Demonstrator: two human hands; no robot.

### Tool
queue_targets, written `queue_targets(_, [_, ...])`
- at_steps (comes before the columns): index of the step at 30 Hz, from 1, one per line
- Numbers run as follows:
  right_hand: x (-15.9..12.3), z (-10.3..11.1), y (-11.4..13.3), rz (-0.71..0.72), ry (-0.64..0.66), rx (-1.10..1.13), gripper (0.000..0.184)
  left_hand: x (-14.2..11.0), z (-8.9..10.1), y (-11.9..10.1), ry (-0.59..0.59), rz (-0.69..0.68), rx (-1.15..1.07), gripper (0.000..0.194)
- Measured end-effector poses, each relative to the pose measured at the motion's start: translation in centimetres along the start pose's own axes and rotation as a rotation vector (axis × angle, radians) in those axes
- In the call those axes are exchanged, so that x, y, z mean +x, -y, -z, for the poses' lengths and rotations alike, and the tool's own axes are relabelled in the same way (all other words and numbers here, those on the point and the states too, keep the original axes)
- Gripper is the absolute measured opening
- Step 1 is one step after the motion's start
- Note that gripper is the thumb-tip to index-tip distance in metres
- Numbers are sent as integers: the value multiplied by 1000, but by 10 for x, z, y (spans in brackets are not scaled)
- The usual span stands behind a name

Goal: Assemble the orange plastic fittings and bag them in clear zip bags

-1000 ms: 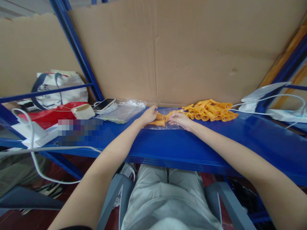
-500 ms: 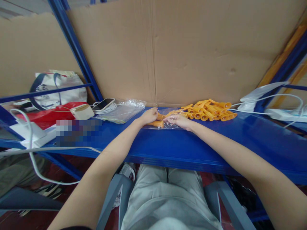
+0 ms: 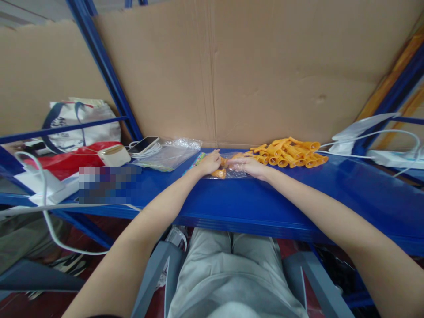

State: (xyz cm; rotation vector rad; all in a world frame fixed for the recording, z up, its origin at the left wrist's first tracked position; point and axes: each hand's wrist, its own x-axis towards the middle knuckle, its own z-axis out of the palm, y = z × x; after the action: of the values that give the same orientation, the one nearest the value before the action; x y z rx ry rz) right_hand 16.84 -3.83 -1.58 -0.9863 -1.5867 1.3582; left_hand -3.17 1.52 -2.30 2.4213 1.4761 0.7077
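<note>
A clear plastic bag (image 3: 241, 173) lies flat on the blue shelf in front of me, with several orange trumpet-shaped plastic pieces (image 3: 219, 174) in or under its film. My left hand (image 3: 210, 163) is closed over the bag's left part, its fingers curled beside the orange pieces. A strip of colourful print (image 3: 198, 160) shows just left of that hand. Stretched fingers of my right hand (image 3: 249, 166) rest over the middle of the bag, pointing left. Close behind the right hand lies a pile of the same orange pieces (image 3: 288, 153), their flared ends facing me.
Flat clear bags (image 3: 168, 155) lie to the left, beside a phone (image 3: 144, 145) on a coiled white cable. Further left are a white box-like object (image 3: 114, 155), red material (image 3: 76, 152) and a cloth bag (image 3: 82, 123). Cardboard (image 3: 258, 75) walls off the back.
My left hand has shifted slightly right and down over the bag, uncovering the colourful print at its left. My right hand moved slightly right. The pile stays as it was.
</note>
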Motion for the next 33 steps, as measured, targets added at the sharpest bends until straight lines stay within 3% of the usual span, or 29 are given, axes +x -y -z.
queue_targets(4, [5,20,7,85,-256,-259,26,1,-2,2,-2,-3,-3,19])
queue_targets(6, [5,36,13,131,-428,-554,28,2,-2,3,-3,5,4,20])
queue_targets(8, [2,52,19,172,-503,-905,27,4,-4,5,-6,27,-4,20])
queue_targets(11, [-4,67,24,80,-429,-1301,23,7,-6,10,-11,39,-21,18])
queue_targets(14, [-7,70,22,44,-272,-1456,25,10,-8,15,-20,35,-27,18])
queue_targets(20, [-6,60,10,140,-238,-1529,27,11,-8,17,-33,64,-34,17])
queue_targets(25, [0,65,9,86,-410,-1251,37,8,-6,12,-14,72,-20,21])
queue_targets(29, [7,76,15,299,-605,-935,39,6,-5,10,-37,85,-22,20])
queue_targets(33, [8,78,20,498,-663,-890,30,7,-6,10,-51,83,-31,19])
